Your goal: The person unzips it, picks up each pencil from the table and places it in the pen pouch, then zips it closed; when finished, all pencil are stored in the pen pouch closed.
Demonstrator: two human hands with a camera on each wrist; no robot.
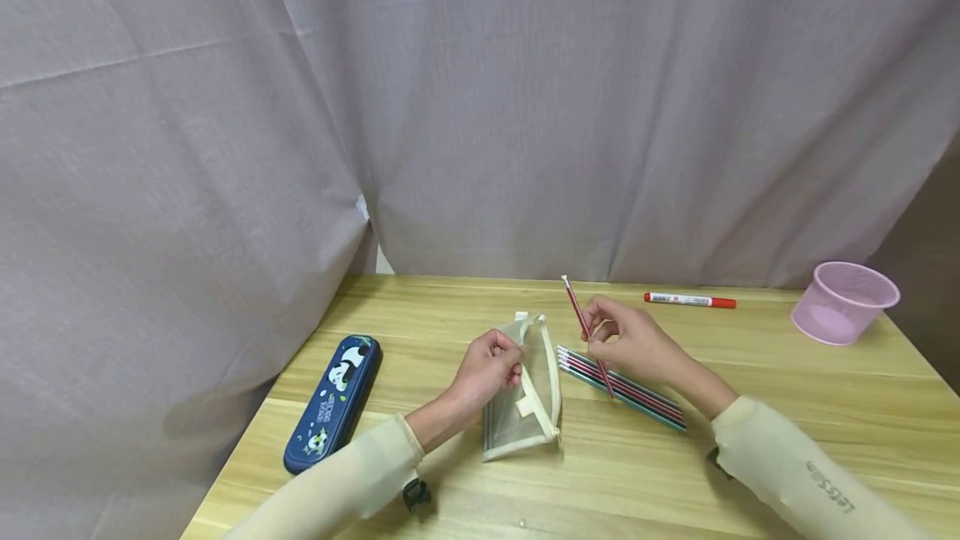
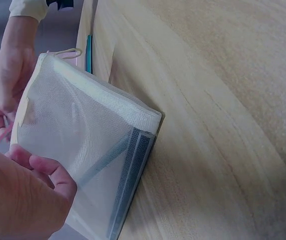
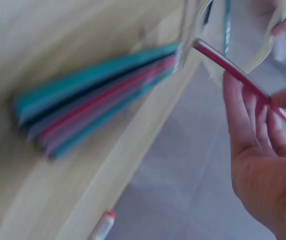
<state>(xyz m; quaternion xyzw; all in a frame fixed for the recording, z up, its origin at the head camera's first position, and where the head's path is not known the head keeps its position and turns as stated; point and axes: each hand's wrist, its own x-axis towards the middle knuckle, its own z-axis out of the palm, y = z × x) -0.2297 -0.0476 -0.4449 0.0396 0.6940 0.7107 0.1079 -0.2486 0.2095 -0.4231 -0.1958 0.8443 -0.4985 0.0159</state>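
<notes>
"What's biggest on the table (image 1: 465,302) between the hands?"

"The mesh pouch (image 1: 510,427), its long side running near to far, its zip mouth parted and facing right."

"And beside it?"

"The row of pencils (image 1: 637,398), lying aslant, white ends toward the pouch."

"How are the hands?"

"The left hand (image 1: 491,365) pinches the pouch's left zip edge. The right hand (image 1: 626,340), over the row, grasps one red pencil between thumb and fingers."

"Where's that red pencil (image 1: 573,300), then?"

"Raised just right of the mouth, in the nearer hand. Its far end leans left, so it runs roughly alongside the opening, not into it. I'd say that angle matters most."
</notes>
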